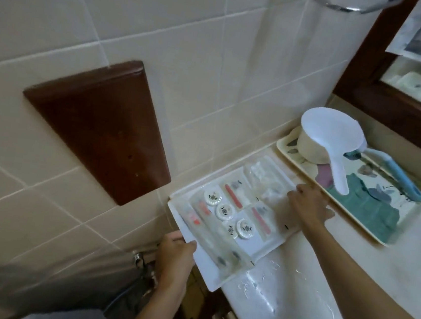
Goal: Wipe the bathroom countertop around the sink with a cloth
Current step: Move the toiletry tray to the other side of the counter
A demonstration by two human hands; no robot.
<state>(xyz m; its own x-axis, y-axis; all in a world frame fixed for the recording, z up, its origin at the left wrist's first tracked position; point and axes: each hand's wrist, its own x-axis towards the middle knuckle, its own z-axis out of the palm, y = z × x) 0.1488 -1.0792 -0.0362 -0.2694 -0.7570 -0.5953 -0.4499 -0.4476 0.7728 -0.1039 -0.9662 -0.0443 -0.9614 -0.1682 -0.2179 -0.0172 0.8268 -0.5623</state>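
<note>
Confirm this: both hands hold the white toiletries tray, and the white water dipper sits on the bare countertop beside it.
One error: the head view shows the white water dipper on the patterned tray, not bare countertop. The left hand and right hand do hold the white toiletries tray.

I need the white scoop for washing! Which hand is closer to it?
Right. The right hand holds the toiletry tray on the side close to the white scoop; the left hand holds the tray's opposite corner, farther off.
</note>
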